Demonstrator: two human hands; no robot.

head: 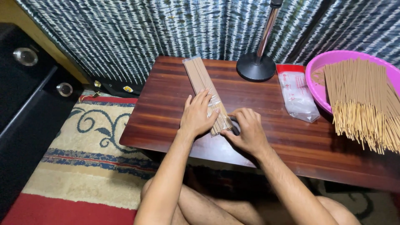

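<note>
Low wooden surface (175, 104), dark reddish with striped grain, as the landmark for everything here. Near its middle, a long clear packet of incense sticks (204, 85), lying at a slant from the far edge down toward the near side. Left hand (198, 116) flat on the lower part of the packet, fingers spread and pressing down, not closed around anything. Right hand (248, 131) just beside it at the packet's near end, fingertips curled and pinching the open end of the wrapper; grip closed on the packet. Both hands touching the packet, close together but apart from each other.

Toward the far edge of the surface, a round black lamp base (255, 66) with a shiny metal pole rising from it. Just right of that base, a clear plastic bag (298, 93) with a red top strip, lying flat. At the right end of the surface, a pink basin (323, 62), with a big heap of loose incense sticks (362, 100) spilling over its rim onto the wood. Below the left side of the surface, a patterned rug (83, 150) on the floor. Behind the surface, a blue-and-white curtain (146, 29).
</note>
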